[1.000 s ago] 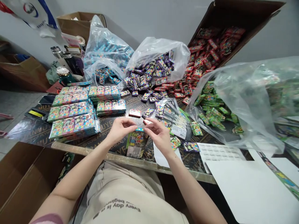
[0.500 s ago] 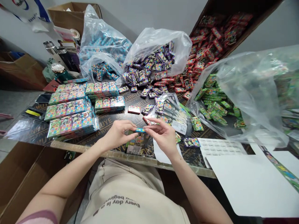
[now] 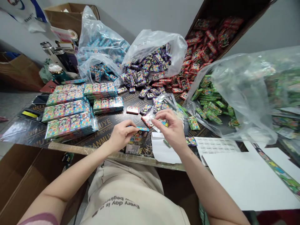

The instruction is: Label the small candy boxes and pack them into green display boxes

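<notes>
Grey wall [image 3: 150, 15] stands at the back, and a dark table [image 3: 106, 125] with gold letters sits in front of the person. Lots of little packs are on it. Purple packs [image 3: 157, 59] spill out of a clear bag, red packs [image 3: 197, 67] make a big heap, and green packs [image 3: 212, 109] lie in a bag to the right. Neat stacks [image 3: 72, 123] of shiny, bright packs are on the left.

The left hand [image 3: 123, 135] is pinching a small blue pack [image 3: 142, 128] between thumb and finger. That blue pack is up over a dark printed packet [image 3: 133, 148], close to the table's front edge. The right hand [image 3: 172, 129] has its fingers curled, with the thumb and first finger near a red pack [image 3: 146, 121] — I can't tell if they grip it or just hang beside it. One more red-and-white box [image 3: 132, 109] lies just behind, next to a purple one [image 3: 146, 109].

It looks like the step now is handling small packs one by one. I think the next move calls for a soft pinch and steady fingers — the packs lie so close that a bump could push them about.
</notes>
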`<state>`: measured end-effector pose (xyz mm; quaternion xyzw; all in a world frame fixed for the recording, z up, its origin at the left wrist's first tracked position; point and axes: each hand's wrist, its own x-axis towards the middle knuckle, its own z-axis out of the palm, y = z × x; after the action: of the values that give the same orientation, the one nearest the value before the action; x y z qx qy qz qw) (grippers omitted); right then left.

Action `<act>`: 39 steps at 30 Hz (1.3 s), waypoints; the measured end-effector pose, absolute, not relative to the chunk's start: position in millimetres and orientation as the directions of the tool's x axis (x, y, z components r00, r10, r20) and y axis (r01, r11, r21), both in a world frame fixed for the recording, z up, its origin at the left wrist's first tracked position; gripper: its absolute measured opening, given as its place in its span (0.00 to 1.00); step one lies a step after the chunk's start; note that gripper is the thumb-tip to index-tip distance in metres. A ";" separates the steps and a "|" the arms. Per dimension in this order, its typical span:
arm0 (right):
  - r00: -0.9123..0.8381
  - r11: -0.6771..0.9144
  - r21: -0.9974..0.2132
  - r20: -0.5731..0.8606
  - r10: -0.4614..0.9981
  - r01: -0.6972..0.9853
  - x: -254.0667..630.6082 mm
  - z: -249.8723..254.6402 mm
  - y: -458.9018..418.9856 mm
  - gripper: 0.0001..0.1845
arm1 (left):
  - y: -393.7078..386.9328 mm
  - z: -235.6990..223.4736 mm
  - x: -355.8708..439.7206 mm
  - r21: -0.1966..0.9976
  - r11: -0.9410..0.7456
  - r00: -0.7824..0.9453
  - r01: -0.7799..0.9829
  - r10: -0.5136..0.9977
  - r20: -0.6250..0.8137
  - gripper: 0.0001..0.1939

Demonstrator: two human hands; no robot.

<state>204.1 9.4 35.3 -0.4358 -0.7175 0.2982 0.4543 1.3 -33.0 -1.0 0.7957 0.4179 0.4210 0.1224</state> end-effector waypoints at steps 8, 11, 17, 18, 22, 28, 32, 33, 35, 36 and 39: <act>-0.551 0.056 -0.961 -0.108 0.828 0.272 173.8 27.8 20.7 0.19 | -26.7 0.3 -0.4 0.863 -0.377 0.122 0.337 0.926 0.358 0.05; -0.562 0.056 -0.959 -0.115 0.819 0.278 170.1 23.4 20.8 0.19 | -26.9 -2.3 -0.5 0.862 -0.380 0.116 0.337 0.925 0.362 0.04; -0.562 0.080 -0.952 -0.106 0.820 0.296 167.8 21.0 25.3 0.21 | -28.3 -3.8 -2.5 0.842 -0.342 0.089 0.417 0.938 0.336 0.03; -0.557 0.089 -0.948 -0.102 0.824 0.306 167.7 20.7 25.9 0.21 | -28.8 -3.8 -2.1 0.838 -0.341 0.086 0.426 0.937 0.337 0.03; -0.521 0.114 -0.931 -0.090 0.849 0.346 167.8 19.5 25.9 0.17 | -30.6 -5.2 3.4 0.820 -0.360 0.056 0.444 0.925 0.375 0.04; -0.422 -0.066 -0.982 -0.136 0.896 0.177 164.7 12.0 20.1 0.19 | -29.1 -9.9 12.4 0.821 -0.341 -0.060 0.458 0.909 0.412 0.10; -0.365 -0.354 -0.934 -0.313 0.877 -0.051 161.0 2.5 18.2 0.27 | -35.2 -26.7 14.2 0.928 -0.228 -0.117 0.295 0.955 0.272 0.12; -0.358 -0.394 -0.916 -0.343 0.869 -0.080 161.2 -0.5 18.4 0.27 | -38.7 -34.1 14.4 0.966 -0.168 -0.117 0.195 0.974 0.193 0.17; -0.342 -0.437 -0.890 -0.374 0.862 -0.129 164.8 -8.0 19.7 0.27 | -46.8 -48.2 13.9 0.999 -0.037 -0.057 0.005 0.998 0.038 0.22; -0.325 -0.438 -0.886 -0.374 0.868 -0.150 168.5 -12.5 20.7 0.27 | -50.1 -52.8 12.5 0.999 0.012 -0.017 -0.040 1.000 -0.012 0.21; -0.210 -0.333 -0.923 -0.293 0.933 -0.191 185.4 -27.7 25.7 0.25 | -49.2 -47.8 1.7 0.995 -0.023 0.000 0.096 1.000 0.023 0.12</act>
<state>185.4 25.7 -27.7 -0.4676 -0.3963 0.6693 0.4199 1.7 -49.2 -47.8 0.5291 0.5178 0.4814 0.4693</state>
